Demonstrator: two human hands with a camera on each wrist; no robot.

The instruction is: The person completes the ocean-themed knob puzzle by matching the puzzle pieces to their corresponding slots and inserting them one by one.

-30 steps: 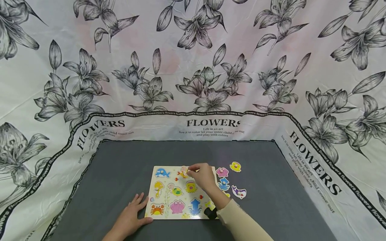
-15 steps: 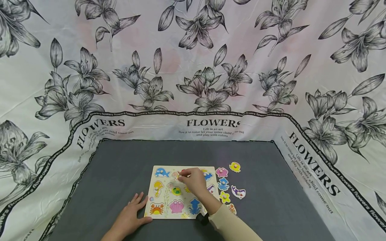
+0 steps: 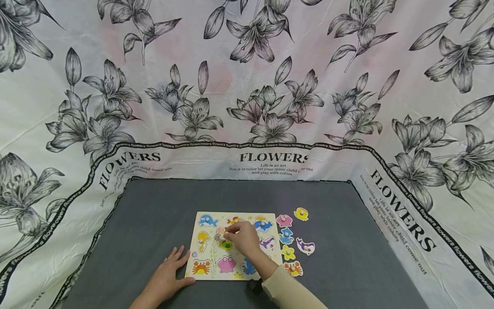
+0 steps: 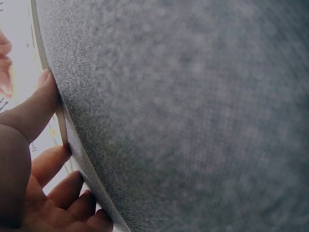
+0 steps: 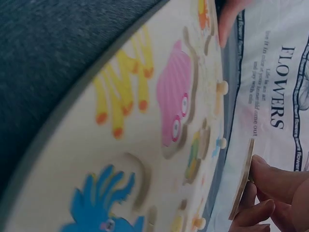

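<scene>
The right hand (image 3: 245,241) pinches a piece (image 5: 242,180) between thumb and fingers, above the middle of the board (image 3: 195,234) and apart from it. From those fingertips, the turtle (image 3: 226,245) printed in its recess lies just to the near side in the head view, and lower. The recess has no knob standing in it, so it looks unfilled.

In the right wrist view the piece shows edge-on, its length running roughly along the board's surface with a slight tilt. Its pictured face is hidden, so which animal it is, and how its outline is turned against the recess, I cannot tell.

The right hand is much the nearer to the turtle. The left hand (image 3: 170,271) is at the board's near left corner, fingers spread and grasping nothing, thumb and a fingertip touching the edge.

Left of the turtle sits the seahorse (image 3: 202,242), knob up; near it is the pink shell print (image 3: 226,265). The loose pieces, such as the star (image 3: 287,252), lie off the board's right side.
</scene>
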